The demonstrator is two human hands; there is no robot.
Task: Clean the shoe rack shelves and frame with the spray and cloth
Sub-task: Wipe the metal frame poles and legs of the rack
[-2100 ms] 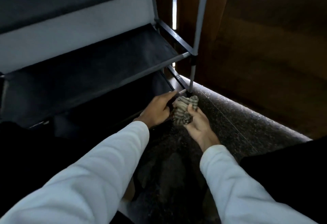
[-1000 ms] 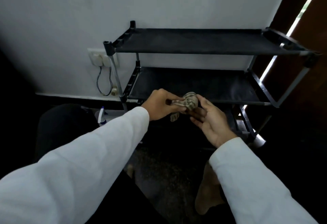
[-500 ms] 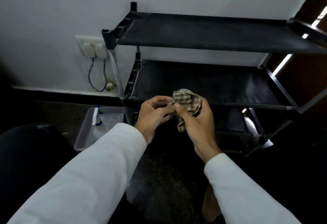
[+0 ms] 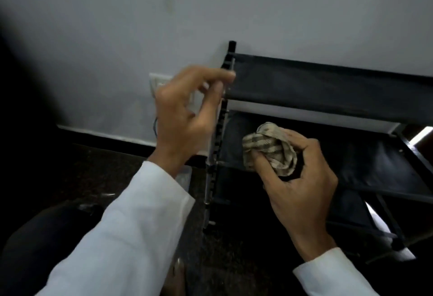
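OK, left to right. Wall socket (image 4: 159, 82) sits behind my left hand (image 4: 185, 115). That hand is blurred, fingers loosely curled, nothing in them, tips up by the rack's left post (image 4: 216, 141); contact unclear. The post runs vertical, just right of that hand. Cloth (image 4: 269, 148) is bunched in my right hand (image 4: 304, 183), grip curled round it, in front of the middle shelf (image 4: 363, 162). Top shelf (image 4: 328, 85) lies above and right, long axis left-right. Spray not in view. The post is near, left of the cloth. My read: right hand wipes down it, left steadies.
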